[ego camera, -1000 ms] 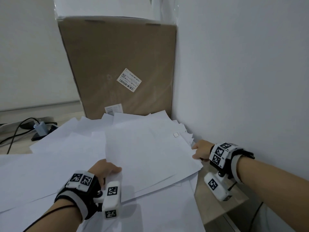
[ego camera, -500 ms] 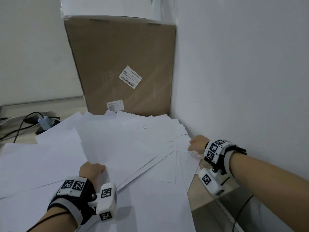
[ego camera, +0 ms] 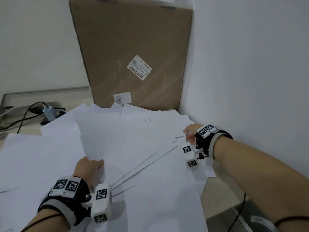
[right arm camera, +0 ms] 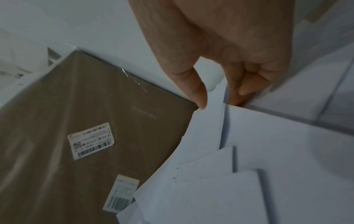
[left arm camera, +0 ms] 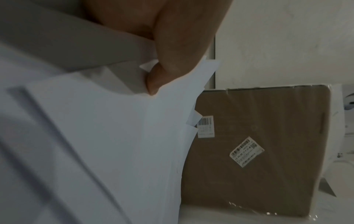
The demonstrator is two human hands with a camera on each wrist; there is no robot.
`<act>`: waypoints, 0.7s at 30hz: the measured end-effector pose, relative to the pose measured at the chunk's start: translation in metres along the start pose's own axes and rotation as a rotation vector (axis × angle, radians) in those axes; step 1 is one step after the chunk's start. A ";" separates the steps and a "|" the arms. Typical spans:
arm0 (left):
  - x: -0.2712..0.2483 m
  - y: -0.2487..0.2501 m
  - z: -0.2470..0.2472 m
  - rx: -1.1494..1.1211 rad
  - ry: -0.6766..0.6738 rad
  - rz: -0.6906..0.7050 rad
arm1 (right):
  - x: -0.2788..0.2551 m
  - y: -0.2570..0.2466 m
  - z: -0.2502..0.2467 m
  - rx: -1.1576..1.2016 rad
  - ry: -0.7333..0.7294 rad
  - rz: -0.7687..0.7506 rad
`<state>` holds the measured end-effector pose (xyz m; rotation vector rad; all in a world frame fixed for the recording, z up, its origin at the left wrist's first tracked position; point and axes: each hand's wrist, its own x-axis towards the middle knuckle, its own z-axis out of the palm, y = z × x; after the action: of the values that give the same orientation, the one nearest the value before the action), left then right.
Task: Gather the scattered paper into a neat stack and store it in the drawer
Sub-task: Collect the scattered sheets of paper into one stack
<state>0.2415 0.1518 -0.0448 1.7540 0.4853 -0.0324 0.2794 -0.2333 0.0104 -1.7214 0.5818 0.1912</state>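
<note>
Several white paper sheets (ego camera: 127, 144) lie fanned and overlapping across the table. My left hand (ego camera: 91, 165) grips the near left corner of a bundle of them. In the left wrist view the thumb of that hand (left arm camera: 153, 84) pinches the sheets (left arm camera: 107, 136) from above. At the right edge of the fan, close to the wall, my right hand (ego camera: 189, 133) holds the sheets. The right wrist view shows this hand (right arm camera: 222, 97) with thumb and curled fingers pinching the edges of the sheets (right arm camera: 268, 151). No drawer is in view.
A large brown cardboard box (ego camera: 130, 47) wrapped in film stands upright at the back, against the white wall (ego camera: 250, 81). A black cable with a small adapter (ego camera: 49, 112) lies at the back left. The table's right edge (ego camera: 217, 203) drops off beside my right forearm.
The top sheets have slid left and spread into a fan. My left hand has shifted left along their near edge, still gripping. My right hand stays at the right edge by the wall.
</note>
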 end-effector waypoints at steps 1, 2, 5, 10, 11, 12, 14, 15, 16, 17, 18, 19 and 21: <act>0.004 -0.001 -0.002 -0.003 -0.028 -0.011 | -0.001 -0.002 0.002 -0.024 0.008 -0.012; 0.008 -0.004 -0.004 -0.007 -0.055 -0.024 | 0.003 -0.003 0.002 -0.036 0.003 -0.025; 0.014 -0.009 -0.007 -0.028 -0.096 -0.049 | 0.009 -0.008 0.007 -0.095 0.010 -0.053; 0.017 -0.012 -0.008 -0.044 -0.126 -0.037 | 0.016 -0.014 0.002 -0.261 0.070 -0.085; 0.018 -0.012 -0.009 -0.052 -0.126 -0.043 | 0.015 -0.014 0.001 -0.267 0.106 -0.117; 0.018 -0.012 -0.009 -0.063 -0.117 -0.047 | 0.017 -0.013 -0.002 -0.252 0.143 -0.161; 0.017 -0.011 -0.009 -0.075 -0.099 -0.060 | 0.011 -0.011 -0.009 -0.248 0.275 -0.242; 0.017 -0.011 -0.007 -0.085 -0.085 -0.064 | 0.003 -0.012 -0.012 -0.245 0.340 -0.272; 0.015 -0.011 -0.006 -0.092 -0.061 -0.060 | -0.003 -0.012 -0.017 -0.226 0.413 -0.315; 0.011 -0.009 -0.003 -0.100 -0.036 -0.042 | -0.013 -0.013 -0.021 -0.200 0.486 -0.344; 0.009 -0.009 -0.001 -0.100 0.005 -0.030 | -0.020 -0.015 -0.026 -0.179 0.560 -0.373; 0.006 -0.008 -0.001 -0.097 0.054 -0.026 | -0.029 -0.018 -0.032 -0.156 0.632 -0.378; 0.002 -0.006 0.000 -0.113 0.095 -0.040 | -0.039 -0.024 -0.042 -0.053 0.725 -0.421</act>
<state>0.2414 0.1530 -0.0508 1.6404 0.5808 0.0493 0.2492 -0.2594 0.0581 -1.9079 0.7135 -0.7484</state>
